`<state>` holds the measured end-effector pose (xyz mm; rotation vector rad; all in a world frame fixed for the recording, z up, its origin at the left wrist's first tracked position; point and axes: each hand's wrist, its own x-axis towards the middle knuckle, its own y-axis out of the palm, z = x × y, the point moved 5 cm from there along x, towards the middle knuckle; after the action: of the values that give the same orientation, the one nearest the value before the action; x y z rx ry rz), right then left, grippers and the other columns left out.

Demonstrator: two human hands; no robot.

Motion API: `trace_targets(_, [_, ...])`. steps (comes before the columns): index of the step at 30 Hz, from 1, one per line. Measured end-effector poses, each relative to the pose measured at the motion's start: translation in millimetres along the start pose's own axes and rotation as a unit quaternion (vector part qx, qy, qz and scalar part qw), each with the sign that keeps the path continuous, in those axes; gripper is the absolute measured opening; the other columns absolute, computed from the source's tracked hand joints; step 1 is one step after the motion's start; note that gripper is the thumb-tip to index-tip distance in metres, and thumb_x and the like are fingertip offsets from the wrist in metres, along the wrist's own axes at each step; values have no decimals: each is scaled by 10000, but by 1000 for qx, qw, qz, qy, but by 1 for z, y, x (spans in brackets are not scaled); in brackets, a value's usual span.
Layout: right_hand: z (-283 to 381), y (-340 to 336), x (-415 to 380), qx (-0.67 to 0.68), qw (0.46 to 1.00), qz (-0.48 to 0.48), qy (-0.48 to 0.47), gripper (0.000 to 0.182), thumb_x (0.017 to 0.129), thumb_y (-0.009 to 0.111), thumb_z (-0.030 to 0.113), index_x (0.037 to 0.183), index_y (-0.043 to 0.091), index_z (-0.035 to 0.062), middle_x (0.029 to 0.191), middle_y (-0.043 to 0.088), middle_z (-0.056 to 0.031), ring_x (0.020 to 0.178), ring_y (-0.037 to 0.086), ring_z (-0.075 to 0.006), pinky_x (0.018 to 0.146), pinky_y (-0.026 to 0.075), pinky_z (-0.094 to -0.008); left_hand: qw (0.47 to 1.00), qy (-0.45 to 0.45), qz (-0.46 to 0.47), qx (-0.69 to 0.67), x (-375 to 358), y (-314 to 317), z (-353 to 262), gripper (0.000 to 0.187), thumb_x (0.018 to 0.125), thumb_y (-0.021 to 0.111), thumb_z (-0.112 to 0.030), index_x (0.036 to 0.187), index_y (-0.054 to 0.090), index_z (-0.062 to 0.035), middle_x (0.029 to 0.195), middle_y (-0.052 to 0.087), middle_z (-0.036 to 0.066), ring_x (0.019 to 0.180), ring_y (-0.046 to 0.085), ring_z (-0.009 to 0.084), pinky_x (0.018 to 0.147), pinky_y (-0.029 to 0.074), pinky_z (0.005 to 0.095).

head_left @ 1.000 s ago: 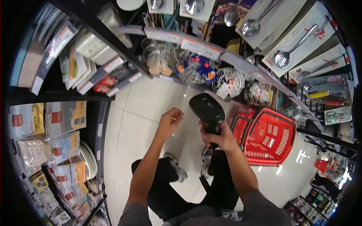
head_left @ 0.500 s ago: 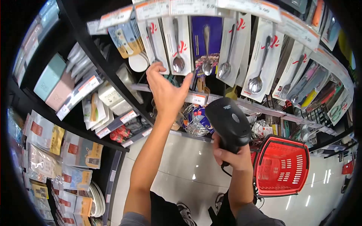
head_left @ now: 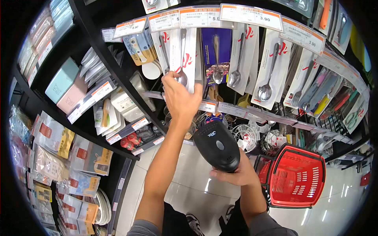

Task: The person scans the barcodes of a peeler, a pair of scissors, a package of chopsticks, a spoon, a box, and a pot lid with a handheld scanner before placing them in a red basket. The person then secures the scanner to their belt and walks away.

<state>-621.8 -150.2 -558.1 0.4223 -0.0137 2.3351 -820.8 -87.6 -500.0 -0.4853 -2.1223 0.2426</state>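
My left hand (head_left: 180, 98) grips the lower end of a carded spoon (head_left: 189, 53) hanging on the rack, its fingers at the card's left edge and thumb at the right. Part of the card's bottom is hidden by that hand. Just right hang a spoon on a purple card (head_left: 216, 59) and more white-carded spoons (head_left: 264, 92). My right hand (head_left: 240, 173) is wrapped round the handle of a black barcode scanner (head_left: 216, 145), held below the rack over the floor.
A red shopping basket (head_left: 297, 177) stands on the tiled floor at the right. Price labels (head_left: 252, 17) line the shelf edge above the spoons. Wire racks (head_left: 245, 137) sit on the lower shelf. At the left, shelves hold boxes (head_left: 61, 80) and hanging bagged goods (head_left: 51, 131).
My left hand has closed on the carded spoon's lower end, moving slightly right and down. My right hand has brought the scanner left and lower. The view has shifted a little.
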Motion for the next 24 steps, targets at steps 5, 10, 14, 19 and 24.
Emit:
trace_targets(5, [7,4,-1,-11,1000,11,8,315,645,760,81,908,600,15,743,609,-66,628,551,-165,621,446,-282,999,21,11,24,-7,-29,-21,534,691,630,-171,1092,350,42,1024,472,253,924,516,424,822,402,470])
trace_targets(10, [12,7,-1,-37,998,20,-55,340,619,771,117,900,607,19,761,633,-79,637,596,-203,640,465,-295,999,41,-3,29,-20,-54,-22,526,670,627,-124,1106,375,29,1029,467,213,935,529,391,815,437,427])
trace_targets(14, [2,8,-8,-19,998,56,22,373,603,781,129,918,615,17,804,645,-88,694,621,-220,678,473,-303,975,-8,97,-201,-49,-61,13,597,677,611,-45,1179,296,27,1095,514,219,910,565,286,848,443,385])
trace_targets(19, [-15,5,-20,-45,981,26,189,601,564,810,70,1115,579,-7,1113,601,-146,995,589,-224,835,441,-307,674,-243,217,-663,-100,-61,72,711,729,552,-184,1357,231,-90,1271,437,266,956,550,319,754,483,386])
trace_targets(24, [-30,20,-14,130,969,17,211,650,580,783,-29,1180,534,-28,1068,619,-91,955,577,-150,856,445,-285,594,-299,183,-724,-126,-68,96,746,760,471,-311,1416,245,-36,1319,384,336,836,568,339,678,472,378])
